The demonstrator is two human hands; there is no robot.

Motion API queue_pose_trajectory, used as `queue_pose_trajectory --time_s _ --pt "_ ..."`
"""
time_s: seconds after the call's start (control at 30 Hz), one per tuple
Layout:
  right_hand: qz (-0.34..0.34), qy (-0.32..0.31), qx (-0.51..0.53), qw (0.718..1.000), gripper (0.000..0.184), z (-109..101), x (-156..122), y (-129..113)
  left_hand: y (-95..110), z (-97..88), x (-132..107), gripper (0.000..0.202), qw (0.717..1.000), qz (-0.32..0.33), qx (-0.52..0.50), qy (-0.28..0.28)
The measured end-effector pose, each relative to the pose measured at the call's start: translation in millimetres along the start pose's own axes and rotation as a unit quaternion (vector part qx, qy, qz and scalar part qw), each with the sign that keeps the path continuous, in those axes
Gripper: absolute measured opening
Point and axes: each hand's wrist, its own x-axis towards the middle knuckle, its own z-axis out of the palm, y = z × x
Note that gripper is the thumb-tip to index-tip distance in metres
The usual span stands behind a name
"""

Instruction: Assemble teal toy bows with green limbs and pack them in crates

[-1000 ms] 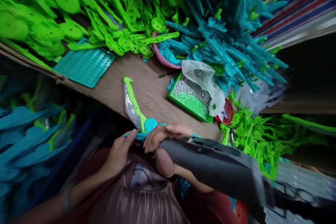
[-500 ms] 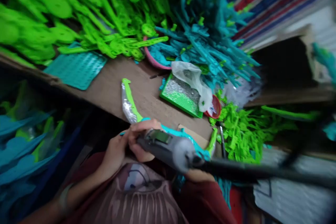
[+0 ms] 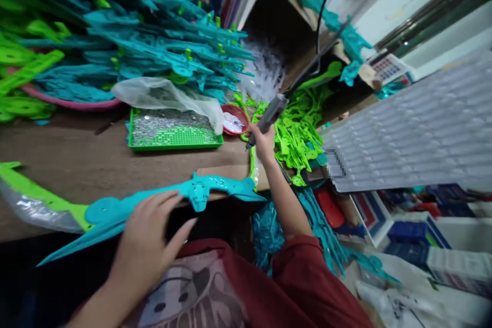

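"While the driver (image 3: 272, 113) is held up on the right, where is the blue body (image 3: 221, 184) to be found?"

"Along the near edge of the table (image 3: 88, 151), partly covered by the left hand (image 3: 148, 233). By its left end a green arm (image 3: 46, 196), backed with clear film, is met."

"Is the body gripped?"

"It is not seen to be clasped. The fingers are loosely bent over it and the thumb is held well away from them; whether any weight is pressed down cannot be told."

"And the right hand (image 3: 265, 142)?"

"Its fingers are closed around the lower part of the driver, whose tip is pointed down beside the top of a second green arm (image 3: 252, 168). Whether the two are touching cannot be told. Nor can it be told whether that arm is joined to the body."

"What is set behind?"

"A green tray (image 3: 177, 146), strewn with silver bits (image 3: 154, 125) and partly covered by a bag (image 3: 169, 93). Close to its right end a red bowl (image 3: 235, 134) is placed; on the far left, a pink basin (image 3: 77, 106) is filled with blue pieces (image 3: 73, 84)."

"Beyond the right hand?"

"Green parts (image 3: 295, 138) are heaped."
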Motion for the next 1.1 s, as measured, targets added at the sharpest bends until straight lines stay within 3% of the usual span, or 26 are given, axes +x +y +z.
queue_pose_trajectory --time_s 0.07,0.13,0.2,0.27,0.4,0.47,0.5,0.67,0.77,0.93,1.03,1.1 --pt "-0.022 -0.025 -0.045 0.998 0.048 -17.6 5.8 9.2 16.5 40.2 46.7 0.045 0.984 0.095 0.108 -0.101" --pt "-0.072 -0.041 -0.117 0.990 0.051 -40.6 2.4 6.5 22.3 71.4 81.9 0.036 0.962 0.113 0.178 -0.172" --pt "-0.133 -0.036 -0.227 0.964 0.052 -70.4 -10.7 -1.6 16.8 86.4 99.7 0.032 0.952 0.109 0.198 -0.205" --pt "-0.181 -0.072 -0.348 0.917 0.045 -101.8 -30.9 -7.8 6.4 87.2 102.9 0.034 0.954 0.111 0.180 -0.213" --pt "-0.242 -0.294 -0.505 0.775 0.032 -139.2 -69.8 -5.2 -2.4 74.2 91.8 0.048 0.956 0.105 0.223 -0.161" --pt "-0.272 -0.352 -0.545 0.711 0.034 -139.7 -80.8 0.0 0.3 71.1 87.5 0.057 0.946 0.095 0.280 -0.132" --pt "-0.283 -0.362 -0.556 0.693 0.035 -136.6 -83.8 2.5 1.5 70.9 86.6 0.060 0.945 0.092 0.288 -0.127" --pt "-0.281 -0.364 -0.556 0.692 0.038 -113.5 -80.5 9.4 -3.9 73.6 87.5 0.058 0.971 0.074 0.196 -0.119" --pt "-0.287 -0.398 -0.544 0.681 0.041 -105.2 -71.1 8.8 -7.6 73.7 86.8 0.054 0.975 0.052 0.180 -0.121" --pt "-0.291 -0.509 -0.528 0.615 0.041 -101.9 -62.0 2.4 -6.3 71.7 84.6 0.054 0.973 0.057 0.182 -0.128" --pt "-0.291 -0.536 -0.546 0.575 0.029 -103.2 -57.1 -1.1 -7.4 72.4 86.6 0.057 0.970 0.065 0.186 -0.140" --pt "-0.294 -0.538 -0.553 0.564 0.027 -104.7 -50.8 -2.3 -8.9 74.5 90.3 0.058 0.969 0.069 0.186 -0.145"
